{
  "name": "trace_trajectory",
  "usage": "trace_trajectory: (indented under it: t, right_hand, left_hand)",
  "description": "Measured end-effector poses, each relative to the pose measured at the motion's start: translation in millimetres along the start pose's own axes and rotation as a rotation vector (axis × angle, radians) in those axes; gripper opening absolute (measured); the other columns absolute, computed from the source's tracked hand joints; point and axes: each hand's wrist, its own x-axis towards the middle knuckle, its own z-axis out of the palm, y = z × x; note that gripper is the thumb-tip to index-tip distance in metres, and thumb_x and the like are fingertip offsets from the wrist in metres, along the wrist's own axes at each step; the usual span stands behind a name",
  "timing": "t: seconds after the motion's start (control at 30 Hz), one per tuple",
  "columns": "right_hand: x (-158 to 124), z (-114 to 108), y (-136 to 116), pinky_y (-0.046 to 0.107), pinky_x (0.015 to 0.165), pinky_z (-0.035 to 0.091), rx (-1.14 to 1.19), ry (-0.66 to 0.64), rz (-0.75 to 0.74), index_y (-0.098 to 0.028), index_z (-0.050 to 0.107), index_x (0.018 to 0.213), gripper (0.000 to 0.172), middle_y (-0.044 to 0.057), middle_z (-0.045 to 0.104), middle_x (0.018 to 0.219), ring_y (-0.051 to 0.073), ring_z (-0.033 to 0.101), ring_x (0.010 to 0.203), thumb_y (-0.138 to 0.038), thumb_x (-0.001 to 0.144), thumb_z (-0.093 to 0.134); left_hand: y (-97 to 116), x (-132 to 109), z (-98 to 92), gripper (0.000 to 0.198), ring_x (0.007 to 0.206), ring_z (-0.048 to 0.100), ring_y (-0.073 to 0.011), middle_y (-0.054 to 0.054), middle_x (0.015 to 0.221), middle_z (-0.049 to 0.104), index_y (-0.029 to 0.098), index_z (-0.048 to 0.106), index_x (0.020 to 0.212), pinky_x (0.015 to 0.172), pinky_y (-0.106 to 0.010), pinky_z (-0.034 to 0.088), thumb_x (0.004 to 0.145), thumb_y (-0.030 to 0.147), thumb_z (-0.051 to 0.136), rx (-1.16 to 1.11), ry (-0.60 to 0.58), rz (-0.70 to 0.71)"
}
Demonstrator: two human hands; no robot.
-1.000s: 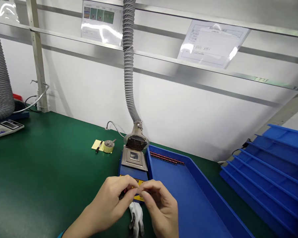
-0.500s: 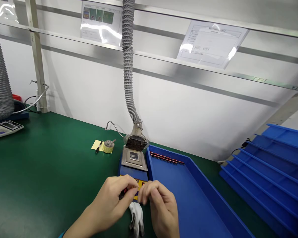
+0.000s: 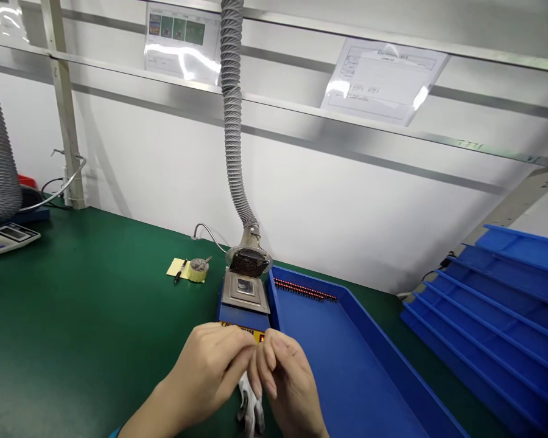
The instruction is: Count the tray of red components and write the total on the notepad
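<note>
My left hand (image 3: 210,365) and my right hand (image 3: 287,377) meet fingertip to fingertip in front of the small blue device. Both are closed in a pinch, and whatever lies between the fingers is too small or hidden to make out. Just beyond them is the device's metal plate (image 3: 245,292), below the round hood of a grey hose (image 3: 232,121). A yellow label (image 3: 242,329) on its front is partly covered by my fingers. Below my hands lies a white and grey glove (image 3: 251,407).
A blue tray (image 3: 347,365) on the right holds rows of small red and black parts (image 3: 304,289) at its far end. Stacked blue trays (image 3: 493,316) stand farther right. A round tin (image 3: 198,270), a pen (image 3: 181,271) and a calculator (image 3: 9,237) lie left on the green table (image 3: 95,316).
The fingers of my right hand have turned and moved closer to my left fingertips. The dark and red bit seen in my left hand is now hidden. The view has shifted slightly.
</note>
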Motion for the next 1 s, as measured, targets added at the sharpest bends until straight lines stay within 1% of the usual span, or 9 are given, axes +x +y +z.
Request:
trace_trajectory:
  t: [0.17,0.33,0.4,0.47,0.57,0.63,0.73,0.83,1.0]
  right_hand:
    - [-2,-5,-1,0.024,0.066,0.049,-0.506,0.157,-0.342,-0.021,0.066,0.082,0.005,0.002,0.066,0.078,0.014,0.062,0.074,-0.019,0.080,0.061]
    - [-4,-10,3,0.025,0.071,0.051,-0.732,0.154,-0.651,-0.026,0.065,0.090,0.025,0.000,0.069,0.083,0.014,0.064,0.078,-0.004,0.079,0.057]
    - [-3,-9,3,0.023,0.069,0.049,-0.803,0.147,-0.613,-0.022,0.064,0.087,0.018,0.001,0.069,0.080,0.014,0.063,0.074,-0.008,0.081,0.056]
    - [-2,-8,1,0.022,0.060,0.046,-0.710,0.136,-0.401,-0.019,0.060,0.074,0.015,0.001,0.063,0.067,0.012,0.058,0.062,-0.018,0.086,0.051]
    - [0,-5,0,0.022,0.049,0.038,-0.253,0.029,-0.021,-0.019,0.044,0.058,0.035,-0.004,0.043,0.044,0.010,0.044,0.044,-0.033,0.090,0.043]
    - [0,-5,-1,0.024,0.047,0.038,-0.035,-0.057,0.056,-0.020,0.042,0.056,0.039,-0.005,0.037,0.039,0.011,0.043,0.041,-0.037,0.090,0.041]
    - [-1,-8,-3,0.024,0.054,0.042,-0.210,0.000,-0.118,-0.017,0.053,0.061,0.031,-0.001,0.051,0.051,0.012,0.052,0.052,-0.034,0.087,0.050]
    - [-2,-9,-5,0.025,0.066,0.048,-0.464,0.085,-0.303,-0.020,0.063,0.079,0.002,0.002,0.064,0.075,0.015,0.060,0.072,-0.021,0.080,0.062]
    - [-1,-6,-1,0.030,0.070,0.052,-0.461,0.036,-0.473,-0.025,0.063,0.086,0.017,0.001,0.067,0.078,0.016,0.064,0.076,-0.009,0.081,0.057]
  left_hand:
    - [5,2,-6.9,0.018,0.062,0.050,-0.0080,0.004,0.068,0.055,0.019,0.056,0.081,0.059,-0.018,0.037,0.092,0.023,0.043,-0.328,-0.062,-0.320]
    - [3,2,-6.1,0.017,0.063,0.051,-0.0090,0.003,0.069,0.057,0.018,0.057,0.082,0.060,-0.019,0.038,0.092,0.024,0.043,-0.297,-0.072,-0.311]
    - [0,1,-2.5,0.016,0.063,0.053,-0.0098,0.002,0.072,0.060,0.018,0.056,0.086,0.060,-0.020,0.037,0.092,0.020,0.042,-0.194,-0.065,-0.206]
    - [-2,0,1.4,0.017,0.060,0.052,-0.0111,0.001,0.072,0.061,0.017,0.055,0.084,0.058,-0.023,0.035,0.091,0.015,0.039,-0.025,-0.058,-0.059]
    - [-3,-1,5.0,0.022,0.052,0.044,-0.0120,0.000,0.063,0.058,0.016,0.053,0.078,0.053,-0.026,0.029,0.090,0.011,0.036,0.152,-0.032,0.095]
    - [-2,0,4.5,0.021,0.054,0.046,-0.0114,0.001,0.064,0.058,0.017,0.053,0.078,0.054,-0.025,0.032,0.091,0.013,0.037,0.065,-0.023,0.045]
    - [2,2,0.1,0.017,0.061,0.051,-0.0089,0.003,0.069,0.058,0.018,0.052,0.079,0.059,-0.020,0.036,0.092,0.020,0.041,-0.247,-0.068,-0.193]
    - [7,4,-5.3,0.018,0.063,0.049,-0.0085,0.004,0.069,0.056,0.019,0.054,0.077,0.062,-0.019,0.036,0.091,0.025,0.045,-0.391,-0.103,-0.360]
    - [9,5,-8.8,0.019,0.066,0.048,-0.0102,0.004,0.070,0.057,0.019,0.056,0.077,0.066,-0.022,0.035,0.090,0.029,0.046,-0.465,-0.138,-0.438]
